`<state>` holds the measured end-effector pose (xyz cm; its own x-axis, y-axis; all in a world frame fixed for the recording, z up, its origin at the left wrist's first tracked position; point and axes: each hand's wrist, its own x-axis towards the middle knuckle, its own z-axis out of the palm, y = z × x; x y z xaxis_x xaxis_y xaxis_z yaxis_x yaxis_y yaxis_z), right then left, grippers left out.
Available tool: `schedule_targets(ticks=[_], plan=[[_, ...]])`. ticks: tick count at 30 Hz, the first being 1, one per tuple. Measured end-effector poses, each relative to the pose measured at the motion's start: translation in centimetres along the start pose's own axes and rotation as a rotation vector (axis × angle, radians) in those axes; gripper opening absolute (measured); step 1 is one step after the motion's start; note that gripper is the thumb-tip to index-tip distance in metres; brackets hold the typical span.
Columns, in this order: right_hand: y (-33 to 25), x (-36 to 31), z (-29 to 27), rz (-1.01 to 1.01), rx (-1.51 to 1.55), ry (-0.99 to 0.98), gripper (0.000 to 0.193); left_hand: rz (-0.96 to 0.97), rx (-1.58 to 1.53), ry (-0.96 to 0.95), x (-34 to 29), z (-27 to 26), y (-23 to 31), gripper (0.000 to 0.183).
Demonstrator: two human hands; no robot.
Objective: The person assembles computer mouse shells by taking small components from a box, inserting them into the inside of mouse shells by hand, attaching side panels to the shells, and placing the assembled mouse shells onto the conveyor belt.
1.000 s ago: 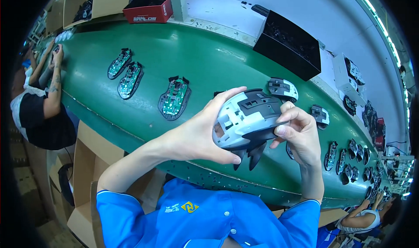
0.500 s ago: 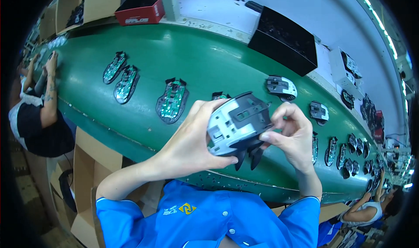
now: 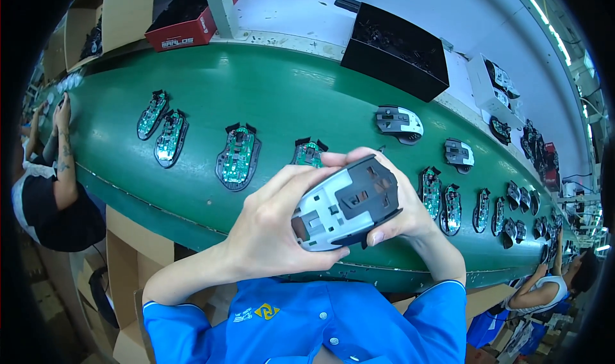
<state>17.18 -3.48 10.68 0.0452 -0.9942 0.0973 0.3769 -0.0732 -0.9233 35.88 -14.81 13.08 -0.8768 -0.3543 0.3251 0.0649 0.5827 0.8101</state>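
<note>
Between my two hands, raised over the near side of the green belt, is a computer mouse's top shell (image 3: 343, 204), white and dark grey with several square cut-outs. My left hand (image 3: 272, 226) grips its white end, thumb along the lower edge and fingers over the upper edge. The dark end sits in my right hand (image 3: 407, 213), whose thumb presses the lower corner while the other fingers are partly hidden behind the shell. Just behind my left fingers lies a mouse base with a green circuit board (image 3: 309, 154), partly covered by the hand.
More mouse bases (image 3: 237, 159) with boards lie along the green belt (image 3: 269, 88), left and right. Two grey-and-white mice (image 3: 399, 124) rest farther back. A black box (image 3: 397, 50) of dark parts and a red box (image 3: 182, 31) stand behind. Co-workers sit at both sides.
My right hand has moved from pinching beside the shell to wrapping around its dark end. The shell has tilted, and the dark prongs below it no longer show. The view has shifted slightly.
</note>
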Motion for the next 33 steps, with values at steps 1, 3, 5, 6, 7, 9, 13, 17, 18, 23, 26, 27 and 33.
schedule_targets(ticks=[1, 3, 5, 6, 7, 9, 13, 17, 18, 23, 26, 27, 33], plan=[[0.6, -0.3, 0.3, -0.048, 0.025, 0.026, 0.091, 0.06, 0.038, 0.02, -0.1, 0.0, 0.0, 0.079], [1.1, -0.4, 0.2, -0.044, -0.019, 0.05, 0.094, 0.044, 0.043, 0.035, -0.1, 0.0, 0.3, 0.076], [1.1, 0.2, 0.6, 0.072, 0.151, 0.183, 0.094, 0.005, 0.053, 0.025, 0.3, -0.1, -0.3, 0.075], [0.8, 0.6, 0.7, 0.117, 0.193, 0.239, 0.093, -0.071, 0.019, -0.001, 0.7, -0.1, -0.7, 0.073], [0.9, 0.9, 0.5, 0.124, 0.17, 0.217, 0.093, -0.069, 0.023, 0.001, 0.7, -0.1, -0.9, 0.073], [1.4, 0.9, 0.0, 0.109, 0.046, 0.171, 0.095, -0.093, 0.013, -0.063, 0.5, -0.3, -1.3, 0.073], [0.6, 0.4, -0.4, -0.012, -0.367, 0.126, 0.082, -0.187, -0.088, -0.068, 0.8, -0.3, -0.7, 0.081], [-2.6, 0.7, -1.0, 0.107, -0.776, -0.05, 0.083, -0.47, -0.546, -0.157, 1.2, -0.5, -1.8, 0.074], [-4.4, 1.2, -2.3, 0.171, -0.839, -0.181, 0.083, -0.422, -0.59, -0.139, 1.0, -0.7, -2.9, 0.071], [-10.6, 6.7, -15.8, -0.118, -1.266, 0.47, 0.031, -0.715, -1.405, 0.085, -1.8, -3.2, -6.2, 0.07], [-10.9, 9.6, -27.2, 0.017, -1.675, 0.616, 0.022, -0.679, -1.486, 0.004, -1.0, -2.9, -8.0, 0.08], [-10.2, 11.1, -28.4, 0.186, -1.465, 0.685, 0.024, -0.71, -1.518, 0.004, -0.6, -3.2, -8.6, 0.081], [-5.7, 17.2, -28.9, 0.368, -1.485, 0.836, 0.025, -0.754, -1.56, 0.112, -0.9, -5.1, -10.3, 0.081]])
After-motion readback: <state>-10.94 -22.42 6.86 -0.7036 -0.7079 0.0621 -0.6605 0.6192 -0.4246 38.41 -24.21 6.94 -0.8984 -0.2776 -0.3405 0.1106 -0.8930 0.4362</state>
